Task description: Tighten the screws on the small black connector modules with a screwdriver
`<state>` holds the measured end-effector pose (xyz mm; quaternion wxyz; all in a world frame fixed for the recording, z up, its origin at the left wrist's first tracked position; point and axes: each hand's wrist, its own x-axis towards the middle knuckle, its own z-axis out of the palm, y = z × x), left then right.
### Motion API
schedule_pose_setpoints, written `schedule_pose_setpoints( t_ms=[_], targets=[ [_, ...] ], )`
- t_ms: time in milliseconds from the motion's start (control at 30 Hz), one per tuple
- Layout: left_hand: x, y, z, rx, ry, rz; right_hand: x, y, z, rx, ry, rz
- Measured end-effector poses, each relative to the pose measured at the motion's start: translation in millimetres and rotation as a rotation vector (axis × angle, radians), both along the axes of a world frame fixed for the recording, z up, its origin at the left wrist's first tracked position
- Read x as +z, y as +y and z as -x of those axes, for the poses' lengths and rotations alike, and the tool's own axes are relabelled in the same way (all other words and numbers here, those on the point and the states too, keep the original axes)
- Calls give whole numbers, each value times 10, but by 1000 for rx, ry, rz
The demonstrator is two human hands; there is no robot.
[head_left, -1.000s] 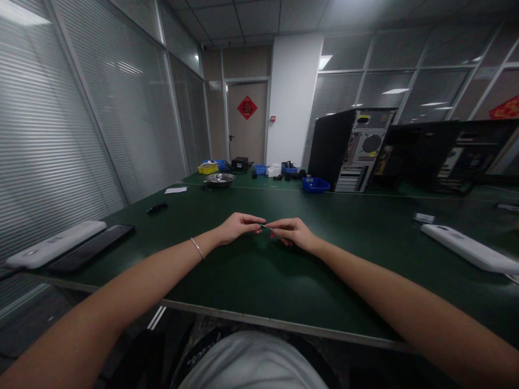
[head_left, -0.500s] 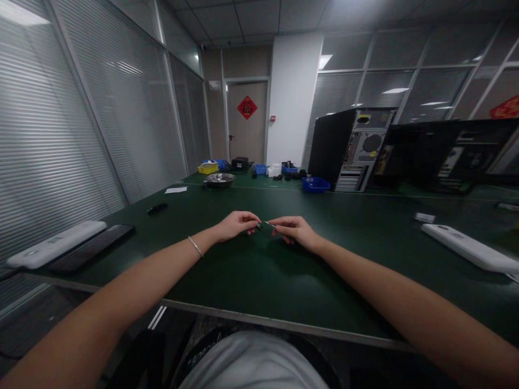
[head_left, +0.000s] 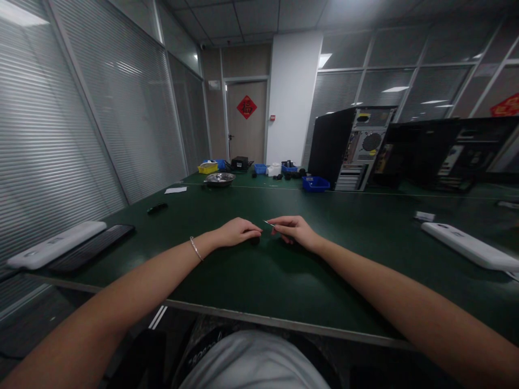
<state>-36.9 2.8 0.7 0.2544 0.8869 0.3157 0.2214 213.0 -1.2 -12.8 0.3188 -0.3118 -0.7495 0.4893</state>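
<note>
My left hand (head_left: 240, 232) is palm down just above the green table, its fingers closed at the tips. A small dark piece (head_left: 255, 241) shows under those fingertips; its kind is too small and dim to tell. In my right hand (head_left: 295, 231), thumb and fingers pinch a thin, silvery, pointed tool (head_left: 268, 223). The tip of this tool points left, toward my left hand, with a small gap between them.
On the left lie a keyboard (head_left: 95, 246), a white bar-shaped device (head_left: 59, 243) and a small dark object (head_left: 157, 208). Farther back stand a metal bowl (head_left: 219, 180), a blue bin (head_left: 315, 185) and a computer case (head_left: 336, 148). Another white device (head_left: 470, 246) is at right.
My left hand has turned more palm down and dropped slightly. The small green piece at its fingertips no longer shows; a dark piece shows beneath them. My right hand is nearly still.
</note>
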Motion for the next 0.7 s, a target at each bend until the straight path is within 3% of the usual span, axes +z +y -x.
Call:
schedule_pose_setpoints(
  t_ms=[300, 700],
  targets=[
    [48, -36, 27, 100, 15, 0, 0, 3, 11, -16, -21, -9],
    [164, -33, 97, -16, 53, 150, 1, 19, -10, 9, -148, -63]
  ],
)
